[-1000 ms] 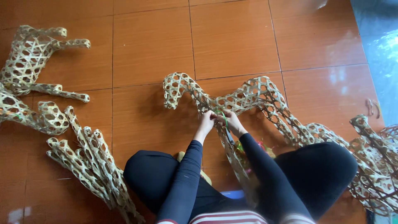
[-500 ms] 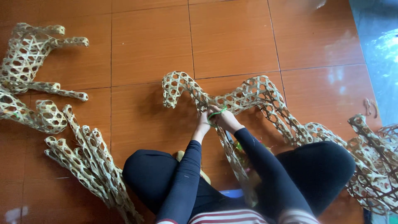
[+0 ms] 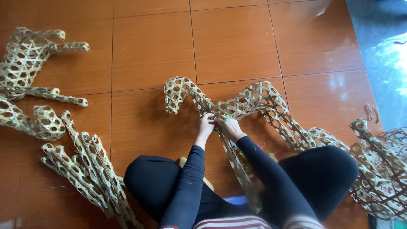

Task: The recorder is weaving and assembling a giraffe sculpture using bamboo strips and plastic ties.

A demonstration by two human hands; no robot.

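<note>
Two hands meet at one spot on the woven bamboo animal frame [image 3: 254,101] that lies on the orange tiled floor [image 3: 148,46], right in front of the person's crossed legs. The left hand [image 3: 206,126] is curled shut on the weave at the low dip between the frame's two humps. The right hand [image 3: 229,127] sits just beside it, touching the same spot, and its fingers pinch a thin green strip [image 3: 224,121] that loops over the bamboo. The frame is long — it runs from side to side across the floor, with its small head end off to the left and its bigger body stretching away to the right, down past the person's right knee. So the spot being held is straight ahead of both hands, and both are equally close. Another narrow woven piece [image 3: 239,169] runs back from the hands toward the lap. More woven frames [image 3: 51,123] lie well apart on the left, and a round woven piece [image 3: 381,169] sits by the right knee.
</note>
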